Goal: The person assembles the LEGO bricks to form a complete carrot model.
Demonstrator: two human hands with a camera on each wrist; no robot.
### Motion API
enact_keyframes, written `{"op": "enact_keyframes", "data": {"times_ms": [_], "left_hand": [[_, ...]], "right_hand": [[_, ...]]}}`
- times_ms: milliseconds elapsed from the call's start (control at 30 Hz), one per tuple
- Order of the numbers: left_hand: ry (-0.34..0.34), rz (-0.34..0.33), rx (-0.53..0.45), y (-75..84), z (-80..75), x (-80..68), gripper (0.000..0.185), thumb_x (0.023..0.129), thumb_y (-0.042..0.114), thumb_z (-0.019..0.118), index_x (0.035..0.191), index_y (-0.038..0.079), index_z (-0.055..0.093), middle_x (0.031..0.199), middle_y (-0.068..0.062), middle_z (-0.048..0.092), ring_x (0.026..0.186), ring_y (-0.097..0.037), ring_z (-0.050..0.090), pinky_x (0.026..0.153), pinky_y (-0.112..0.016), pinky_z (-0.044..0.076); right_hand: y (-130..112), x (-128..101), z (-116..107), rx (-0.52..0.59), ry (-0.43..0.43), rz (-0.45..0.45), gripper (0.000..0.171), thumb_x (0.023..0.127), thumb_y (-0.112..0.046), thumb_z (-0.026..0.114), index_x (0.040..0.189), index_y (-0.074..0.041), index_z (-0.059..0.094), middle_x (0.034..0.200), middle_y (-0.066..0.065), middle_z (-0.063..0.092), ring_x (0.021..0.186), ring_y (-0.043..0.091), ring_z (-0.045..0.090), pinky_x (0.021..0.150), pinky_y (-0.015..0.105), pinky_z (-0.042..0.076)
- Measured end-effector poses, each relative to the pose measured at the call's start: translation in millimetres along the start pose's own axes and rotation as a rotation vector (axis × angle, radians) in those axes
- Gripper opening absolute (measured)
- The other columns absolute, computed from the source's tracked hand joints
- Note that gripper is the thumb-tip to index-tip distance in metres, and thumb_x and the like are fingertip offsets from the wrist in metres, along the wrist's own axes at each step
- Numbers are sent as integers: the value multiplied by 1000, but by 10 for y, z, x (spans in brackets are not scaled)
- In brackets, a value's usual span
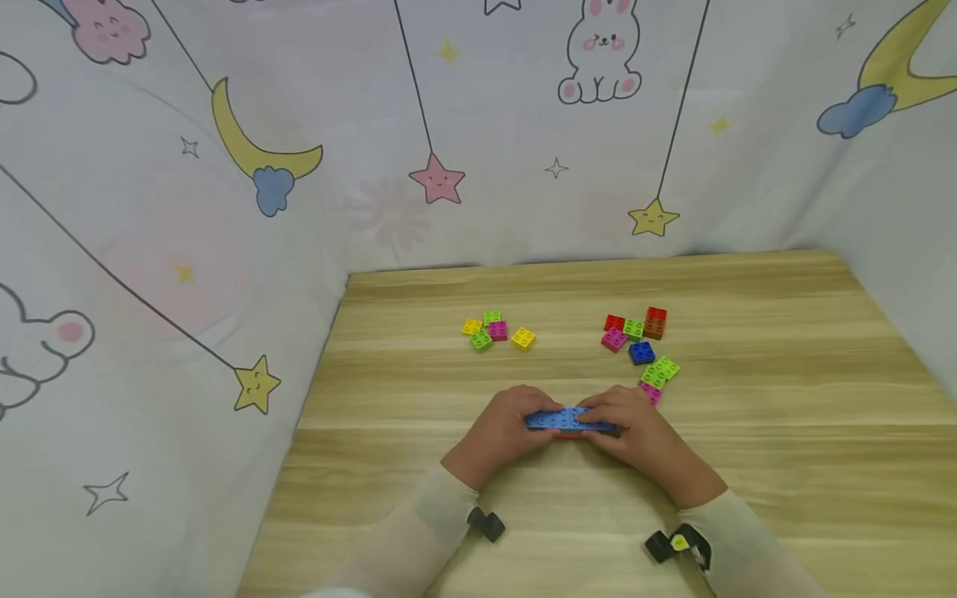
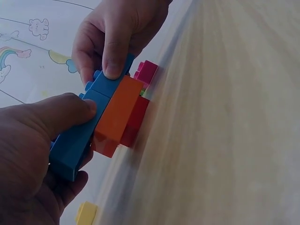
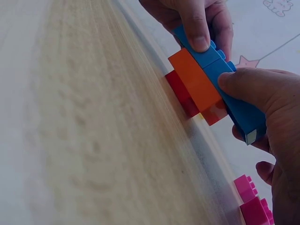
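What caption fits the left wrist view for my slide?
Both hands, left hand and right hand, grip a blue-orange-red brick stack on the wooden table.

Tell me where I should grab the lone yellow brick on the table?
Pinch the yellow brick by two opposite flat side walls, coming down from above. It sits studs-up on the wooden table, a little apart from the small cluster of bricks at its left, so its sides look free, and the smooth walls probably hold better than the bumpy top.

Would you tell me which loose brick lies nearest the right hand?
The pink brick, at the near end of the right-hand cluster, just beyond the right hand; the others lie farther back.
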State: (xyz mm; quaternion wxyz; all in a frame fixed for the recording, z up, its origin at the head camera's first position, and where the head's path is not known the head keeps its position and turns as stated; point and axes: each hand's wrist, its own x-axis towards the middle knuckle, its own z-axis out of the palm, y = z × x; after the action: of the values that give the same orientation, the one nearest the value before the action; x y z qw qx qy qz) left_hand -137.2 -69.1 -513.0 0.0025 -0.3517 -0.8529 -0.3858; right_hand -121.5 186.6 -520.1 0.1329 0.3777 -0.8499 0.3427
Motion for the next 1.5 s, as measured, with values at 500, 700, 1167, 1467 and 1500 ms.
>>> {"op": "enact_keyframes", "data": {"times_ms": [500, 700, 1167, 1467, 1500], "left_hand": [[-1, -91, -70, 81, -7, -7, 32, 82, 23, 81, 113, 20, 72, 105, 13, 66, 97, -1, 59, 90, -22, 48], [-12, -111, -66, 25, 38, -16, 30, 83, 27, 80, 112, 24, 71, 107, 16, 65, 99, -2, 57, 90, -23, 47], [-17, -162, -148, -24, 79, -48, 32, 86, 29, 77, 116, 29, 67, 116, 17, 63, 106, -2, 58, 93, -27, 48], [-19, -171, -131, -38, 72, -46, 32, 87, 31, 76, 117, 30, 66, 116, 17, 63, 107, -1, 57, 96, -26, 47], [-20, -176, -131, -44, 74, -49, 32, 87, 32, 76, 117, 30, 66, 117, 18, 63, 107, -1, 57, 96, -27, 47]], "right_hand": [[-28, 8, -14, -13, -22, 49, 26, 78, -20, 83, 102, -27, 75, 112, -12, 68, 101, 9, 59, 87, 34, 39], [-17, -8, 4, -26, -5, 26, 27, 78, -21, 83, 103, -27, 73, 111, -12, 69, 100, 9, 60, 85, 34, 38], [-22, -17, 5, -7, 6, 34, 28, 80, -21, 82, 106, -24, 73, 116, -6, 67, 107, 12, 57, 90, 37, 37], [72, -54, -109, -21, 147, 75, 29, 79, -12, 81, 107, -14, 74, 115, -1, 68, 110, 16, 57, 99, 36, 35], [91, -62, -148, -29, 161, 97, 27, 79, -11, 80, 106, -12, 74, 115, -1, 68, 111, 17, 57, 99, 38, 34]]}}
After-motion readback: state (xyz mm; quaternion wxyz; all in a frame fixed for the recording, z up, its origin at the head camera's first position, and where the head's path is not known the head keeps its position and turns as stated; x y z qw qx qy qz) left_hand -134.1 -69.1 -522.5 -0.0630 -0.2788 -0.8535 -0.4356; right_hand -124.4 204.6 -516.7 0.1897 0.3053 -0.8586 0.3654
